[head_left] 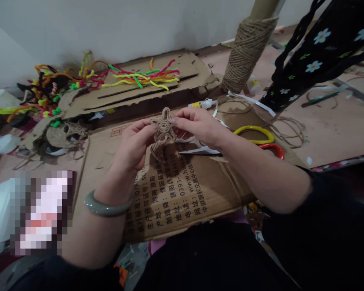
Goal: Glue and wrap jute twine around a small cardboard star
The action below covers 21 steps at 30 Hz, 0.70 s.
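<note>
Between my two hands is a flower-shaped piece of coiled jute twine (164,125), with a spiral at its centre and looped petals. My left hand (134,141) pinches its left edge between thumb and fingers. On the opposite edge, the thumb and fingers of my right hand (197,124) are closed too. Just below the flower hangs or lies a ribbed twine piece (158,150); whether it is joined to the flower I cannot tell. Under my right forearm lie scissors with a yellow and a red handle loop (256,134), their blades pointing left.
A printed cardboard sheet (176,202) lies under my hands. Behind it, colourful pipe cleaners (145,76) rest on more cardboard (197,68). A glue bottle (202,104) and a large jute twine spool (248,52) are at the back right. Loose twine (286,131) curls beyond the scissors.
</note>
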Tool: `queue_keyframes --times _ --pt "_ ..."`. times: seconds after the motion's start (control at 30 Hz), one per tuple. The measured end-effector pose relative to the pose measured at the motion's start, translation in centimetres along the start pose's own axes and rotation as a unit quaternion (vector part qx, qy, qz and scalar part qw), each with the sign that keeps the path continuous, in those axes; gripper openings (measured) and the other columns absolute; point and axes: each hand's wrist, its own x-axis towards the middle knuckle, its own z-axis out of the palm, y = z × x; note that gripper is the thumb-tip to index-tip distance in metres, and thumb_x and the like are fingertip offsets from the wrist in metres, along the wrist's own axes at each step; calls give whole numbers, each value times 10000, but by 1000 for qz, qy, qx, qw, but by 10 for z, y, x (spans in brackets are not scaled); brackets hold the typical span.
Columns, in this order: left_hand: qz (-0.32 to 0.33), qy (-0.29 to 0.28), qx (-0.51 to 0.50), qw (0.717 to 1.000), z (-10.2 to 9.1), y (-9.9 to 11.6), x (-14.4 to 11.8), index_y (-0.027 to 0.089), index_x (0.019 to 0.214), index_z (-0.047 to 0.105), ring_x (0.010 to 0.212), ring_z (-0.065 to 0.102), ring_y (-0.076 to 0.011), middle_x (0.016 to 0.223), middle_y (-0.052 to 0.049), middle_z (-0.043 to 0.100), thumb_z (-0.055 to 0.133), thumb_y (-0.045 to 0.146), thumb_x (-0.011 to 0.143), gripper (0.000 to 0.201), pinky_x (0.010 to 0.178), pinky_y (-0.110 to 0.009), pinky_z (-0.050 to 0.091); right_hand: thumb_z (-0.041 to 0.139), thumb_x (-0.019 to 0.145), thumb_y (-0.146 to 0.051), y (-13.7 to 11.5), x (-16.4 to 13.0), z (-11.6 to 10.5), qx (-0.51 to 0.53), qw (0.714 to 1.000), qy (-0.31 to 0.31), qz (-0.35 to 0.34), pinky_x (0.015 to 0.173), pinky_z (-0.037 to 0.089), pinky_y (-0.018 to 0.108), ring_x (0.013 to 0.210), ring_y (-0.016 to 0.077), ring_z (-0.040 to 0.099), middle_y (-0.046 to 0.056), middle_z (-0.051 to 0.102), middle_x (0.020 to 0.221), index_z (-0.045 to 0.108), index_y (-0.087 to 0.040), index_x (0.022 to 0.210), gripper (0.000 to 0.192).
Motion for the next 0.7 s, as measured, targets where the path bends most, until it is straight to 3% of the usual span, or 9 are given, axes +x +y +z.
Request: queue_keyframes --times 0.17,0.3,0.5,0.7 --pt "25 -16 0 1000 -5 -4 3 172 640 646 541 504 -77 593 25 576 680 175 626 37 557 -207 436 516 829 -76 -1 0 1 4 1000 13 24 484 390 188 488 51 467 -37 520 560 532 -140 712 134" --pt "59 27 23 998 -6 -4 5 189 616 657 522 464 -76 552 28 559 673 194 640 29 515 -193 400 507 834 -97 -1 0 1 8 1000 -4 25 474 374 189 490 53 465 -35 523 572 535 -140 718 127" --pt "27 4 111 993 -1 1 -2 178 585 654 486 431 -77 529 21 541 673 180 644 63 465 -204 361 550 806 -107 6 3 -2 -8 999 4 -47 449 296 180 485 33 373 -61 458 562 574 -121 736 76" --pt "3 -31 49 998 -3 -4 1 177 650 661 565 535 -101 648 -8 630 720 298 640 134 568 -234 460 545 807 -81 8 5 -1 22 996 63 -67 438 310 175 470 32 384 -63 471 550 559 -131 730 92"
